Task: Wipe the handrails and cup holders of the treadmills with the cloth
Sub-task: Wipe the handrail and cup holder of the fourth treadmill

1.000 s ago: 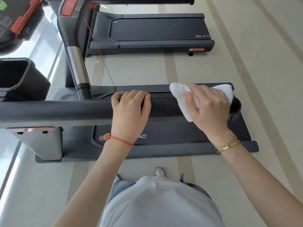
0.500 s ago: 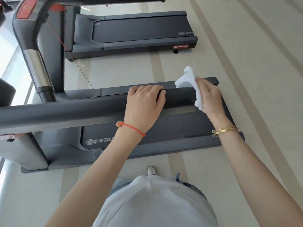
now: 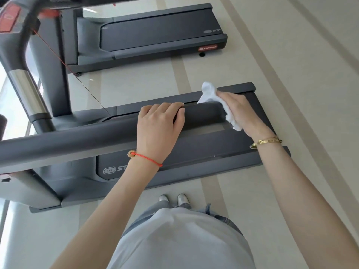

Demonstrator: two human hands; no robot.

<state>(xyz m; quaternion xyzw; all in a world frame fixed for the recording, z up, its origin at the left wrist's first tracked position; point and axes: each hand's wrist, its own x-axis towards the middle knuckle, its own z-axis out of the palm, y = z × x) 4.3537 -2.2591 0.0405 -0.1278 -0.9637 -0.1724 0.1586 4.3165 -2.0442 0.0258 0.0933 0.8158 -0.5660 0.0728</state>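
Observation:
A dark grey handrail of the near treadmill runs from the left edge to the middle right. My left hand lies over the rail with its fingers curled over the far side. A white cloth is pressed against the rail's free end by my right hand, which covers that end. Part of the cloth sticks up behind the rail and part hangs below my palm. No cup holder shows in this view.
The near treadmill's deck lies below the rail. A second treadmill stands beyond it. An upright post with a chrome band and a red safety cord are at the left. Pale tiled floor lies to the right.
My right hand slid the cloth from the top of the rail's end round onto the end face. My left hand kept its grip; the view shifted left and down.

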